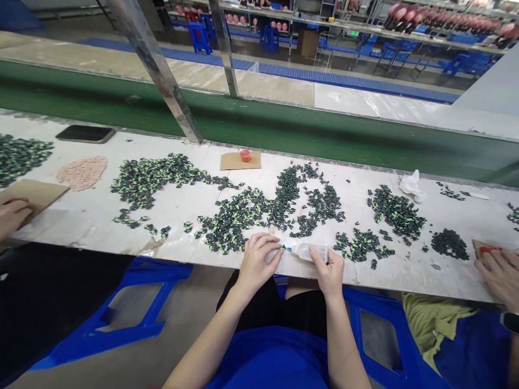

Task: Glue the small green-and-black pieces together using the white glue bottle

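My left hand (258, 258) pinches a small black-and-green piece (283, 247) between thumb and fingertips, low over the table's near edge. My right hand (331, 272) is closed round a translucent squeeze bottle (303, 250). Its thin blue nozzle (288, 249) points left and meets or nearly meets the piece; the exact contact is too small to make out. Just beyond my left hand lies a pile of black-and-green pieces (231, 219). Plain dark pieces (288, 189) spread out behind the bottle. Another black-and-green heap (360, 246) sits right of my right hand.
Cardboard with a red cap-like cup (245, 155) lies at the back. A phone (86, 133) and pink pieces (82, 173) are farther left. A crumpled tissue (412, 185) lies right. Co-workers' hands (12, 213) show at both sides. A metal post (162, 75) rises behind the table.
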`<state>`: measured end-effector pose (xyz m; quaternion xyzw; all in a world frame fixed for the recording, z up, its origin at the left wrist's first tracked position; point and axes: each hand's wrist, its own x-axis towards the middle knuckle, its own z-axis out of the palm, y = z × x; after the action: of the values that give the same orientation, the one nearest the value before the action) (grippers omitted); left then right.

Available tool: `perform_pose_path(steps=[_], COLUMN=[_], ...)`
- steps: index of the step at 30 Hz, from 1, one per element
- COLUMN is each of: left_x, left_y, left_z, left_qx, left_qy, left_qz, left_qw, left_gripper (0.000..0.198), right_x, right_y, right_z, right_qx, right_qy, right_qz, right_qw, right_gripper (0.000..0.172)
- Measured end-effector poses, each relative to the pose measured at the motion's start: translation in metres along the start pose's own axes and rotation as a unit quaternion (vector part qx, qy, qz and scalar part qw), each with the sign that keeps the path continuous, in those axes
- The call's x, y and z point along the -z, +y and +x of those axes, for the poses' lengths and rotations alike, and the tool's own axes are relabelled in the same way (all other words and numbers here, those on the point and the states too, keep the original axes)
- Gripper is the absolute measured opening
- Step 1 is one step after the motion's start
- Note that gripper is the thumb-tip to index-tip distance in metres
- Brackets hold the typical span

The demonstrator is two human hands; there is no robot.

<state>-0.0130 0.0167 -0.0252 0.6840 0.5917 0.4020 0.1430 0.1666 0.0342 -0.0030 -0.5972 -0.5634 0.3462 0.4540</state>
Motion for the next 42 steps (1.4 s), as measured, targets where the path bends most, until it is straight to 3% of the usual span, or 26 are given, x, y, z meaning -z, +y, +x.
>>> perform_pose_path(steps=[22,29,32,36,40,42], left_x=[-0.003,-0.004,-0.005,-0.002,0.015,0.027], left_y=[-0.003,-0.007,-0.01,-0.01,-0.004,-0.002], left_z=[0.0,-0.004,-0.005,-0.006,-0.008,-0.01], left_qx=[-0.013,-0.043,-0.054,-0.075,-0.074,-0.044], left_qy=[0.016,0.043,0.042,0.047,0.127,0.173], left_qz=[-0.003,0.003,0.009,0.001,0.0,0.006], left_qw=[1.0,0.998,0.998,0.996,0.989,0.984], left_gripper=[0.006,0.008,0.011,0.012,0.012,0.011], right_x=[0.001,0.004,0.0,-0.015,-0.035,-0.046], right_y=[-0.001,0.001,0.0,-0.004,-0.01,-0.01], right_z=[0.002,-0.001,-0.004,-0.005,-0.004,-0.001], right_qx=[0.001,0.012,0.026,0.041,0.063,0.098], right_qy=[0.017,0.065,0.046,0.002,-0.067,-0.077], right_qz=[0.004,0.113,0.128,0.123,0.087,0.026], right_qw=[1.0,0.991,0.99,0.992,0.992,0.992], right_gripper=[0.039,0.03,0.019,0.03,0.047,0.044])
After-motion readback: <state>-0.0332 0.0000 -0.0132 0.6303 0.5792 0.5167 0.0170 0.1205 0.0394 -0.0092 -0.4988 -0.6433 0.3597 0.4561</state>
